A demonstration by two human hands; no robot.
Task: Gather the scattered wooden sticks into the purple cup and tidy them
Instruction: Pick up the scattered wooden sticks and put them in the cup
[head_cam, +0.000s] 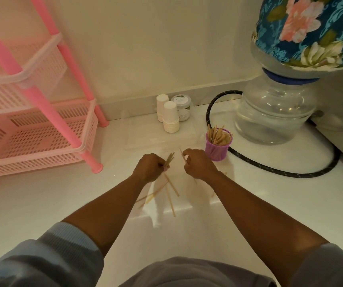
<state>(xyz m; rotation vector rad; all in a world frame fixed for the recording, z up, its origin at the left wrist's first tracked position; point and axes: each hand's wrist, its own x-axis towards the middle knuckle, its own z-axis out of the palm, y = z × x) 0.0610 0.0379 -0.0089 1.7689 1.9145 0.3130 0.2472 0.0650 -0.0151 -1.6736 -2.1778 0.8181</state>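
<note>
Thin flat wooden sticks light, stiff, prob slippery on white surface; best pinched mid-length. L hand closed on small bundle, R hand pinching single stick. Loose ones just below hands; purple mesh cup near R hand, part full
</note>
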